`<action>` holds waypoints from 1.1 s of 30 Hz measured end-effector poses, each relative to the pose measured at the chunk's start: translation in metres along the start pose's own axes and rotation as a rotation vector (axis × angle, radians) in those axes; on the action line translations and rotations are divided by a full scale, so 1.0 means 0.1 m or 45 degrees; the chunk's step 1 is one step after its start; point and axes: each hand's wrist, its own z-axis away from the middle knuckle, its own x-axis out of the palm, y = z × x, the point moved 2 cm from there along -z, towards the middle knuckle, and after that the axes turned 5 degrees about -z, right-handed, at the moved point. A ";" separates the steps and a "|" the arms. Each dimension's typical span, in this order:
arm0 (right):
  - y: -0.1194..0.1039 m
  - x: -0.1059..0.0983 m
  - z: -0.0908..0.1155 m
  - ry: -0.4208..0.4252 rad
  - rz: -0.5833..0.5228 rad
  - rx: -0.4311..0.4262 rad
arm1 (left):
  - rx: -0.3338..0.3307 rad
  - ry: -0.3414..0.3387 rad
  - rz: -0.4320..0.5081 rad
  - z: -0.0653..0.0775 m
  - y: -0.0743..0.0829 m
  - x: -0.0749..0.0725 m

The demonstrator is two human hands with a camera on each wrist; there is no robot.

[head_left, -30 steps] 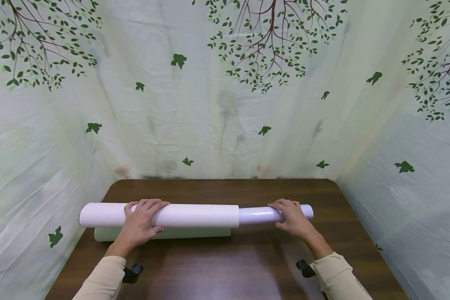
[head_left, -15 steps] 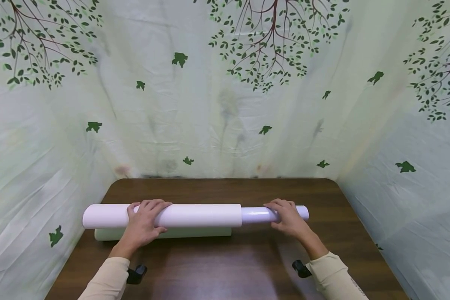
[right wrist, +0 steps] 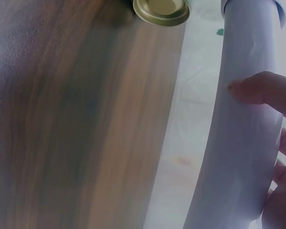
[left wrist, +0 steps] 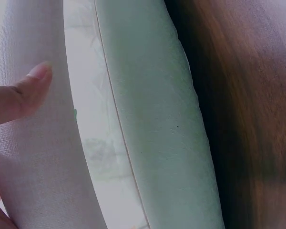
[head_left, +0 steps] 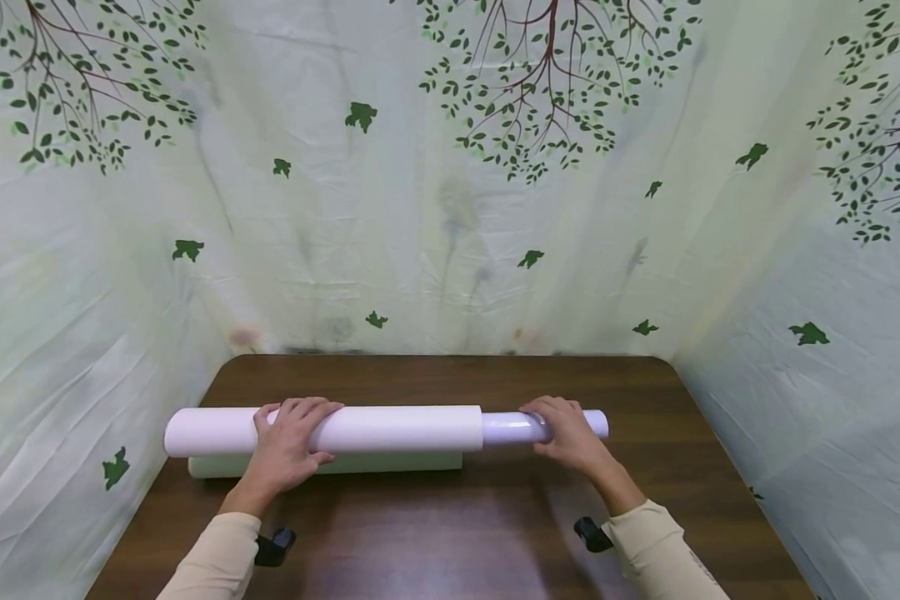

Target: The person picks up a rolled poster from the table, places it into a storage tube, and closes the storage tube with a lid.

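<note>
A thick white tube with a textured surface (head_left: 412, 429) lies crosswise in the head view, raised above the table. My left hand (head_left: 288, 446) grips it, fingers over the top and thumb on the near side. Out of its right end sticks a thinner, glossy white roll (head_left: 506, 427); how far this reaches inside is hidden. My right hand (head_left: 570, 433) grips the thin roll near its free end. The right wrist view shows my thumb pressed on this roll (right wrist: 238, 138). In the left wrist view my thumb lies on the textured tube (left wrist: 43, 162).
Below the white tube, a pale green cylinder (head_left: 397, 462) lies on the brown table (head_left: 435, 533). A round gold-coloured end (right wrist: 163, 9) appears in the right wrist view, seemingly the green cylinder's. A leaf-patterned curtain (head_left: 450, 275) surrounds the table's far side and flanks.
My right hand has moved left with the thin roll, which has slid further into the thick tube. The thick tube and my left hand have shifted slightly right.
</note>
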 end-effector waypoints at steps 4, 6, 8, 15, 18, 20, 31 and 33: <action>-0.03 0.02 -0.03 0.006 -0.024 -0.017 | 0.001 0.005 0.000 0.00 -0.01 0.02; -0.05 0.03 -0.04 0.010 -0.025 -0.021 | 0.002 0.009 0.001 0.01 -0.01 0.02; -0.06 0.04 -0.05 0.021 -0.023 -0.024 | -0.001 0.013 0.000 0.00 -0.01 0.02; -0.13 0.07 -0.10 0.027 -0.035 -0.021 | -0.027 0.003 0.003 0.01 0.01 0.04; -0.16 0.09 -0.13 0.012 -0.041 -0.019 | -0.030 0.007 0.008 0.01 0.02 0.04; -0.19 0.10 -0.14 0.005 -0.040 -0.023 | -0.032 0.010 0.006 0.01 0.02 0.04; -0.27 0.16 -0.24 -0.003 -0.004 -0.085 | -0.042 0.023 0.004 0.01 0.03 0.01; -0.28 0.17 -0.25 -0.008 -0.009 -0.088 | -0.037 0.035 0.006 0.01 0.03 0.01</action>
